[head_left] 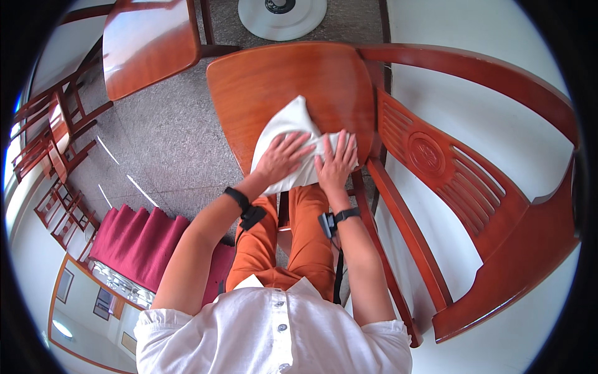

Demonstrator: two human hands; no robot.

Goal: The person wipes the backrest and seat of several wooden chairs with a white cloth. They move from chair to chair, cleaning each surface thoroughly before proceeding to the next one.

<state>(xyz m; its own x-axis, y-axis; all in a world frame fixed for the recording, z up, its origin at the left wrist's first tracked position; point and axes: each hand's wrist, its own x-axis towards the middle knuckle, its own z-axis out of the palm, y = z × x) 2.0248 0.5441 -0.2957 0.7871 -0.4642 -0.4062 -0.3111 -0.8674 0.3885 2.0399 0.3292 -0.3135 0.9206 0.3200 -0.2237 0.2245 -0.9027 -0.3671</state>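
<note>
A white cloth lies partly spread on the glossy wooden seat of a chair, over its near edge. My left hand rests palm down on the middle of the cloth, fingers somewhat apart. Just to the right, my right hand presses flat on a folded part of the cloth, its fingers spread. Neither hand appears to grasp the fabric. Both wrists wear black straps with small devices.
The chair's carved wooden backrest stands at the right, by a white wall. A second wooden chair seat is at the upper left. A round white base lies beyond on the grey floor. A table with a magenta cloth is at lower left.
</note>
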